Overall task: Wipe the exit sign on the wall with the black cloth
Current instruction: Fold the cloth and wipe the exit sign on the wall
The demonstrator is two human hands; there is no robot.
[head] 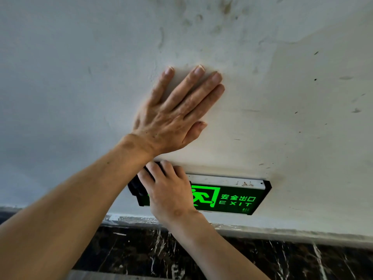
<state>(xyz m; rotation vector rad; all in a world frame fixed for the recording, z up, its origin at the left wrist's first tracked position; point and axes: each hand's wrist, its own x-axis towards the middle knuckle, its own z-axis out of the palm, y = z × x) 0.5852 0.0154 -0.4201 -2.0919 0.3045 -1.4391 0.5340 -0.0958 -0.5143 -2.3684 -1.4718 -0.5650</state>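
A green lit exit sign (232,199) with a running figure and the word EXIT is fixed low on the white wall. My right hand (169,190) presses a black cloth (135,185) against the sign's left end, covering that part. The cloth shows only as a dark bunch at the left of my fingers. My left hand (173,114) lies flat on the wall above the sign, fingers spread, holding nothing. My left forearm crosses over my right hand.
The white wall (282,98) has scuffs and dark stains near the top. A dark marble skirting (262,259) with white veins runs below the sign, with a grey strip between it and the wall.
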